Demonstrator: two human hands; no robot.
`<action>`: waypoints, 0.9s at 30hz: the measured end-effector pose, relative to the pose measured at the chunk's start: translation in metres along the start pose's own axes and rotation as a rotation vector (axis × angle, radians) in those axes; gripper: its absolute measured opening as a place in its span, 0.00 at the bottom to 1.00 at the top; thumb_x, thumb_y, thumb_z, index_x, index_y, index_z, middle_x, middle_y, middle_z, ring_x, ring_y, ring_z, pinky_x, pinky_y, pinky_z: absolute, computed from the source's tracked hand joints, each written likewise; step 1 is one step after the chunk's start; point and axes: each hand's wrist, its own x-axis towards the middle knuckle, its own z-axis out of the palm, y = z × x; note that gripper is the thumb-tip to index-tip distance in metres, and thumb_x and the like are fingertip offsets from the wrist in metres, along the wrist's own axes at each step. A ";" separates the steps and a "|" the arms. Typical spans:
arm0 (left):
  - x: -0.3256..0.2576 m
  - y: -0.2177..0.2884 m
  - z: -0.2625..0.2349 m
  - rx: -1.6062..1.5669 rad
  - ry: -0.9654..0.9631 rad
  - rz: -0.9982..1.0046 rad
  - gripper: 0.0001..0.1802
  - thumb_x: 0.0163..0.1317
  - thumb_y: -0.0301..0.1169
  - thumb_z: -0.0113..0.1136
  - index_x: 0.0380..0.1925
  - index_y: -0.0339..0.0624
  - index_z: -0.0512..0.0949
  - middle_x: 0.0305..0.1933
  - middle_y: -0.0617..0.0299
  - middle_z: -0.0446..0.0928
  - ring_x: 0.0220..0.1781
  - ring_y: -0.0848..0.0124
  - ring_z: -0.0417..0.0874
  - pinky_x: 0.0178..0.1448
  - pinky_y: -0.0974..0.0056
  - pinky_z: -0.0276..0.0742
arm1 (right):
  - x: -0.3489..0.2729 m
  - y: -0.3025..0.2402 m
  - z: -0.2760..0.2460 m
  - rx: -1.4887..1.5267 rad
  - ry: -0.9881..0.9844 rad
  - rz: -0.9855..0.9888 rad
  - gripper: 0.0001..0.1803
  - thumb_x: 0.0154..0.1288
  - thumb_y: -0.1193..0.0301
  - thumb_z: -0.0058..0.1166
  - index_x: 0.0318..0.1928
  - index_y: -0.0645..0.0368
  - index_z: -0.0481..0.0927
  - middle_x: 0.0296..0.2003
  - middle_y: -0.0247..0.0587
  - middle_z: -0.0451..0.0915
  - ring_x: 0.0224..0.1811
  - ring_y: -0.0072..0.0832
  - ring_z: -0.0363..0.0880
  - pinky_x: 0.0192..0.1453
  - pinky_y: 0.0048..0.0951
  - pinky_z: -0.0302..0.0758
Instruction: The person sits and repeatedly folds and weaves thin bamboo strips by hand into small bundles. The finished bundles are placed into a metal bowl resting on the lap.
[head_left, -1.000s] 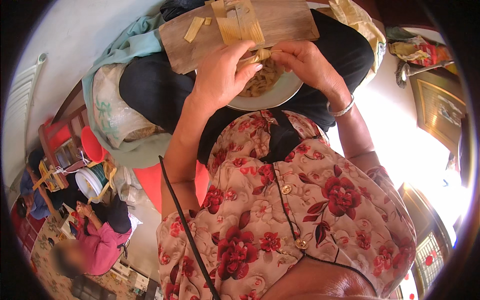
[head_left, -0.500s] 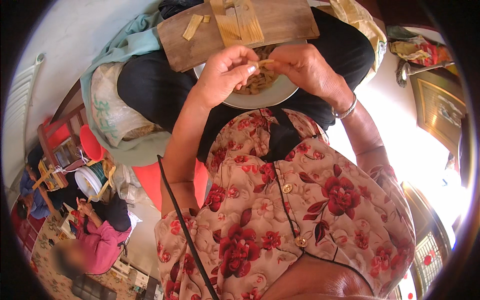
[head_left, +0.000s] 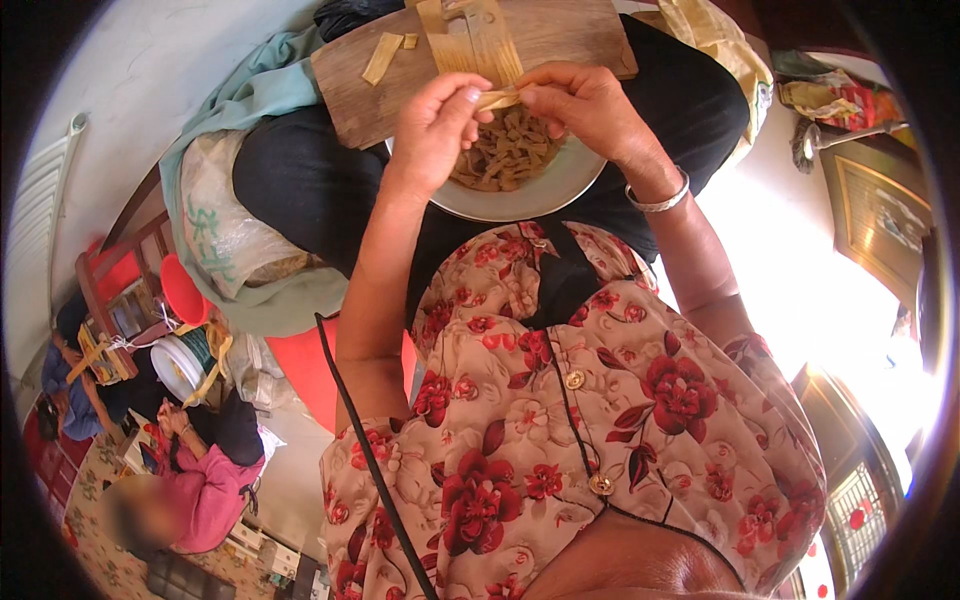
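Pale yellow strip (head_left: 497,99): upper middle of frame, in the air over the near part of the bowl-and-board setup, spanning the gap between both hands. Looks folded or twisted; exact form too small to tell.

Left hand (head_left: 432,135): thumb and index fingers pinched together on the strip's left end, other fingers curled under. Right hand (head_left: 590,108): thumb and index pinched on the right end, the rest loosely bent. One grip per end, probably so the strip stays taut and neither end flops.

Below: white bowl (head_left: 520,207), partly under the board's near edge, holding a heap of brownish-yellow pieces (head_left: 505,150). Sits right beneath the hands, presumably so anything dropped lands inside.

Wooden board (head_left: 585,45), top of frame, seems to lie across the lap as a small table. On it: flat yellow sheets (head_left: 447,45) in the middle, within easy reach, plus a short offcut (head_left: 382,58) to the left.

Dark trousers (head_left: 290,185) either side; the spread knees likely carry the board and cradle the bowl. Plastic bag (head_left: 215,205) and teal cloth (head_left: 245,105) left of the leg. Lower left: co-worker in pink (head_left: 215,490), well apart.
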 end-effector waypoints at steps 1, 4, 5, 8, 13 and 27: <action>0.000 0.000 -0.005 -0.026 0.012 0.011 0.10 0.70 0.30 0.53 0.47 0.38 0.77 0.31 0.63 0.78 0.27 0.82 0.72 0.31 0.76 0.70 | 0.001 0.000 0.000 -0.005 0.015 0.003 0.13 0.68 0.68 0.56 0.48 0.61 0.81 0.26 0.27 0.77 0.24 0.12 0.71 0.29 0.16 0.71; 0.000 0.000 -0.009 -0.036 0.040 0.067 0.11 0.69 0.29 0.53 0.48 0.37 0.77 0.30 0.63 0.78 0.26 0.81 0.71 0.31 0.75 0.70 | 0.002 0.000 0.002 -0.032 0.053 0.010 0.12 0.69 0.68 0.55 0.49 0.61 0.81 0.26 0.27 0.77 0.24 0.12 0.70 0.29 0.16 0.71; 0.000 0.000 -0.005 -0.004 0.047 0.094 0.10 0.69 0.29 0.54 0.47 0.37 0.77 0.29 0.64 0.77 0.26 0.82 0.71 0.31 0.75 0.69 | 0.003 -0.001 0.003 -0.047 0.060 0.011 0.13 0.69 0.69 0.55 0.49 0.61 0.81 0.26 0.27 0.77 0.24 0.12 0.70 0.29 0.16 0.72; -0.001 -0.010 0.001 0.149 0.083 0.117 0.08 0.67 0.27 0.56 0.44 0.37 0.77 0.28 0.67 0.75 0.25 0.82 0.70 0.30 0.77 0.67 | 0.001 -0.003 0.006 -0.021 0.064 0.004 0.13 0.70 0.69 0.53 0.51 0.62 0.80 0.28 0.28 0.78 0.26 0.12 0.71 0.31 0.16 0.73; -0.005 -0.018 0.003 0.068 0.096 0.002 0.05 0.66 0.27 0.57 0.38 0.38 0.78 0.26 0.71 0.72 0.24 0.84 0.68 0.28 0.78 0.65 | -0.002 0.009 0.005 0.277 0.038 0.027 0.15 0.71 0.69 0.51 0.53 0.63 0.79 0.30 0.33 0.79 0.28 0.14 0.74 0.33 0.17 0.75; -0.024 -0.055 0.027 -0.013 0.173 -0.087 0.12 0.69 0.32 0.54 0.46 0.36 0.78 0.33 0.66 0.78 0.29 0.81 0.74 0.30 0.75 0.71 | -0.020 0.046 0.017 0.256 -0.029 -0.055 0.10 0.66 0.73 0.58 0.45 0.63 0.82 0.31 0.33 0.81 0.29 0.16 0.75 0.35 0.17 0.74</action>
